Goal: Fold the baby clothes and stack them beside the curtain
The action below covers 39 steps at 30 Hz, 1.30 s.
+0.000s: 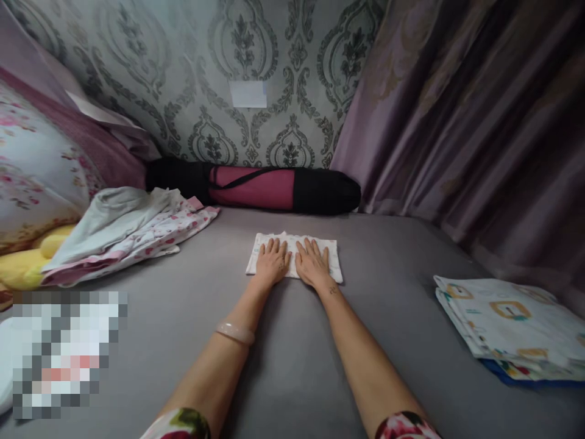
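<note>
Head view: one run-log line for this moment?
left hand: palm-down on folded cloth | right hand: palm-down, same cloth | under: gray sheet | right: folded fabric stack | far: black-and-pink bag

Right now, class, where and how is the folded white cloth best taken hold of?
Probably pinch the folded white cloth at its short ends, left hand from the left, right hand from the right: it lies flat and wide, with both ends uncovered.

Grey damask wallpaper [192, 67] covers the wall at twelve o'clock, bearing a pale paper rectangle [249, 95]; shadowed mauve drapes [411, 122] hang at two o'clock; a grey sheet [283, 378] spreads toward six.
</note>
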Motion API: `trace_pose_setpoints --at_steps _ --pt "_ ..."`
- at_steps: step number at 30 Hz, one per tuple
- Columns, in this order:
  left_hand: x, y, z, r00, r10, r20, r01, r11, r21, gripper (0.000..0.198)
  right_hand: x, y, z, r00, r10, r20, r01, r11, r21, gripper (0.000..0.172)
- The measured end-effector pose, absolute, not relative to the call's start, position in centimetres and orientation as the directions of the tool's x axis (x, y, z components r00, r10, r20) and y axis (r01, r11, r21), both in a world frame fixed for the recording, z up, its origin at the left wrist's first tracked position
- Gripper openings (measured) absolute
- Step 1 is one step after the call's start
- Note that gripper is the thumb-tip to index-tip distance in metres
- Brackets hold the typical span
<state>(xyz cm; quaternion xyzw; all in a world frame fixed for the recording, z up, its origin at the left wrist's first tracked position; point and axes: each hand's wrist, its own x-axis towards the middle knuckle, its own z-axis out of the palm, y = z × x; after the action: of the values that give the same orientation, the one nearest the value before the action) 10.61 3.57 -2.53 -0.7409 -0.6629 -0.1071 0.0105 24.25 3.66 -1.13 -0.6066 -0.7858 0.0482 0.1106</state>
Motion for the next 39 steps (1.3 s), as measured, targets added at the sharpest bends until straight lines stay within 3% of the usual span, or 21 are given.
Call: trace_pose_setpoints --at_steps 6,11,17,21,25,29,34,39 --pt "10.5 3.7 -1.3 0.047 0.914 0.403 0.978 -0.124 0.169 0.048 23.5 3.5 -0.3 -0.360 0.920 0.158 0.897 0.388 -0.211 0.051" --pt "9.4 4.0 -2.3 0.072 0.980 0.183 0.979 -0.105 0.176 0.046 22.9 3.4 -0.7 -0.421 0.904 0.077 0.872 0.427 -0.240 0.052" --pt "8.5 4.4 -2.5 0.090 0.979 0.182 0.974 -0.124 0.188 0.039 24.1 4.7 -0.2 -0.403 0.914 0.044 0.865 0.396 -0.307 0.050" --pt "7.9 4.9 -1.6 0.136 0.978 0.156 0.967 -0.166 0.195 0.034 27.0 6.1 0.1 -0.205 0.969 0.141 0.926 0.238 -0.294 0.048" --pt "7.6 6.1 0.2 0.136 0.987 0.083 0.974 -0.148 0.171 0.034 29.8 7.0 -0.6 -0.077 0.990 0.117 0.941 0.111 -0.318 0.047" --pt "7.0 7.9 1.6 0.105 0.993 0.044 0.989 -0.109 0.098 0.041 30.8 7.2 -1.5 -0.093 0.991 0.094 0.937 0.119 -0.328 0.046" --pt "5.8 9.8 1.8 0.116 0.987 -0.113 0.990 -0.106 0.093 0.042 30.9 7.6 -1.2 -0.102 0.991 0.091 0.945 0.125 -0.303 0.041" --pt "5.3 10.5 2.4 0.082 0.988 -0.132 0.995 -0.073 0.070 0.047 31.6 8.9 0.3 -0.154 0.988 0.028 0.958 0.156 -0.239 0.043"
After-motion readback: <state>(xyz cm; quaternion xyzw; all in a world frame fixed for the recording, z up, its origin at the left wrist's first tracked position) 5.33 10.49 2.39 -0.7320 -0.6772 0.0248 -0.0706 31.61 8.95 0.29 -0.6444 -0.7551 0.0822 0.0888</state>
